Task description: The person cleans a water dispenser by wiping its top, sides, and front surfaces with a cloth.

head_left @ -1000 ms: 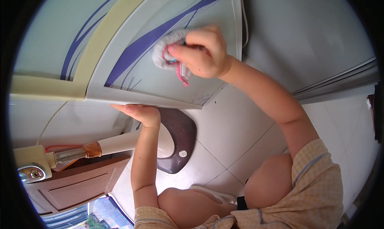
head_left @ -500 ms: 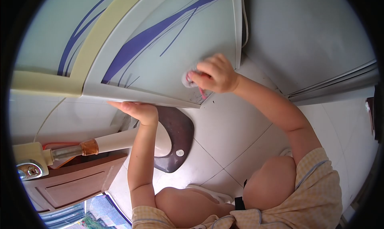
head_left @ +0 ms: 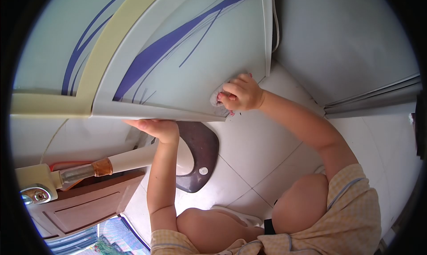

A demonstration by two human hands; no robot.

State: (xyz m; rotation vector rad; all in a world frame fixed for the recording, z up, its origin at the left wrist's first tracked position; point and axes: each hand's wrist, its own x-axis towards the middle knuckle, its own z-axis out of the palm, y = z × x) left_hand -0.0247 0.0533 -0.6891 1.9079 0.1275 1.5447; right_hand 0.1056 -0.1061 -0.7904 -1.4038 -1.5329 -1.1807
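Observation:
My right hand is closed around a greyish cloth with pink-red bits at its edges. It presses the cloth to the lower right part of a frosted glass door panel with purple curved stripes. Part of the cloth is hidden under my fingers. Along the panel's white frame, my left hand lies with its fingers stretched out flat against the edge. Nothing shows in that hand.
Below my left hand stands a cream pole on a dark oval base. A brown panelled cabinet door is at lower left. A large grey panel rises at right. Pale floor tiles lie between the panel and my knees.
My right hand with the cloth has moved slightly down and to the right on the glass. My left hand stays against the frame; the view has shifted a little.

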